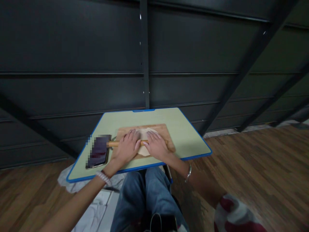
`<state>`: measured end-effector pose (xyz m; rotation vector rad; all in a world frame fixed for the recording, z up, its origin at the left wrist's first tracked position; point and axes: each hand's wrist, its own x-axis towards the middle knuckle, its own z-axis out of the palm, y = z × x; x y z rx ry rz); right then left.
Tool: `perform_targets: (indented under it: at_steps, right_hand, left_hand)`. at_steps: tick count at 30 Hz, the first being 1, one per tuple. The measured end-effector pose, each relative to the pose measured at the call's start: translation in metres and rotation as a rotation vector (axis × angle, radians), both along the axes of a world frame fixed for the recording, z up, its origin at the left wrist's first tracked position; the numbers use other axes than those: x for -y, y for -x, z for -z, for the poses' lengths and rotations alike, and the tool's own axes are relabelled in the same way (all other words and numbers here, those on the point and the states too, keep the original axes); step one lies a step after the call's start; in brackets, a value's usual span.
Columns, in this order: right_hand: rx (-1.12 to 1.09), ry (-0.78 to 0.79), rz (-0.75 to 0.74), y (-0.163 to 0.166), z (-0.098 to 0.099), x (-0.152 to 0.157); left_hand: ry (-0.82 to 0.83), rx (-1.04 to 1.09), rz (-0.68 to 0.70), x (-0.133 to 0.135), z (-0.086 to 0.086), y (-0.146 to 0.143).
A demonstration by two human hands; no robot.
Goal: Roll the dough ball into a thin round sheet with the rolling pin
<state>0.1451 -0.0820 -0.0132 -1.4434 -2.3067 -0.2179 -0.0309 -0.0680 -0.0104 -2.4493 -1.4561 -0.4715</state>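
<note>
A wooden rolling pin (114, 143) lies crosswise over a flat, pale sheet of dough (144, 152). The dough rests on a wooden cutting board (161, 127). My left hand (128, 146) is over the pin left of its middle, fingers stretched forward across it and thumb behind. Right of the middle, my right hand (156, 146) holds the pin in the same way, its fingertips reaching over the far part of the dough. Both hands cover stretches of the pin and some of the dough.
The board sits on a small pale-green table (190, 141) with a blue edge. A phone (99, 151), partly blurred out, lies at its left, close to the pin's end. Behind rises a dark panelled wall (96, 93). My knees (145, 183) are below the near edge.
</note>
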Motion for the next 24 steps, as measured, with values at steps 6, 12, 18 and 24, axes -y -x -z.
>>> perform_targets:
  at_steps: [6,12,18,24]
  right_hand:
    - [0.067,0.046,0.054,0.002,-0.007,-0.046]
    - [0.081,0.102,0.045,0.009,-0.013,-0.086]
    - [-0.045,0.194,0.217,0.012,-0.009,-0.124]
    - [-0.124,0.331,0.336,0.011,-0.011,-0.144]
  left_hand:
    - [0.073,0.013,-0.064,-0.055,0.000,-0.013]
    - [0.210,-0.021,-0.103,-0.097,-0.003,-0.024]
    - [0.372,0.137,-0.224,-0.136,-0.011,-0.030]
    - [0.286,0.183,-0.388,-0.149,-0.009,-0.031]
